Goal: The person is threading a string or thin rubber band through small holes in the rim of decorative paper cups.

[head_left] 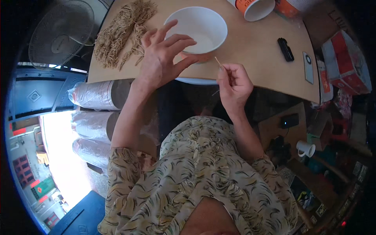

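Observation:
My left hand (pixel 162 58) is raised over the table's near edge with its fingers spread and nothing visible in them. It is beside a large white round bucket (pixel 209 29), its fingertips overlapping the bucket's near side in this view. My right hand (pixel 235 84) is closed in a pinch, thumb against forefinger, on a short piece of thin beige string (pixel 217 62). The string's end sticks up from the fingertips. To the left of the bucket lies a tangled heap of beige strings (pixel 117 35), with some loose strands on its near side.
Orange and white paper buckets (pixel 260 9) lie at the far right of the wooden table (pixel 266 51). A black object (pixel 285 49) and a flat pale piece (pixel 308 67) are near its right edge. Plastic-wrapped stacks (pixel 96 95) stand below left. A white mug (pixel 305 149) is lower right.

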The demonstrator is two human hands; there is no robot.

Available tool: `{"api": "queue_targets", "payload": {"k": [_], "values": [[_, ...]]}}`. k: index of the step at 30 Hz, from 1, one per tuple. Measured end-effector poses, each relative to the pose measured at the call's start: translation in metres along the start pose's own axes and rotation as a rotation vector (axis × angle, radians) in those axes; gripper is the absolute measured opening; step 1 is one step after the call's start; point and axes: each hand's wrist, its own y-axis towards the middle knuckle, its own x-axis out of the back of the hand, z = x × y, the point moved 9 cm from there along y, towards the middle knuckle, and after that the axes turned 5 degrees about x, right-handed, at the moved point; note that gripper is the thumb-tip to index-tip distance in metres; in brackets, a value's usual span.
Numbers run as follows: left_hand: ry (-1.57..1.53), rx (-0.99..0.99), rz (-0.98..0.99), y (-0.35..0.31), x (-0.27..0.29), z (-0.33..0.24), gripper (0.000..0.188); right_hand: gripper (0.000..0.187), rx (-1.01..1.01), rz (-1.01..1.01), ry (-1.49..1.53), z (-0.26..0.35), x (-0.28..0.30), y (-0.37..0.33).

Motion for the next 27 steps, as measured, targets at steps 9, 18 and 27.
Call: {"api": "queue_targets", "payload": {"k": [9,18,27], "values": [[-0.037,-0.029,0.016,0.005,-0.029,-0.012,0.019,0.008,0.120,-0.037,-0.146,-0.015,-0.002,0.001],[-0.078,-0.017,0.077,0.010,-0.028,-0.014,0.021,0.009,0.144,-0.013,-0.158,-0.017,-0.014,0.011],[-0.260,-0.057,0.132,0.012,-0.034,-0.007,0.016,0.008,0.120,0.006,-0.148,-0.021,-0.025,0.021]]}}
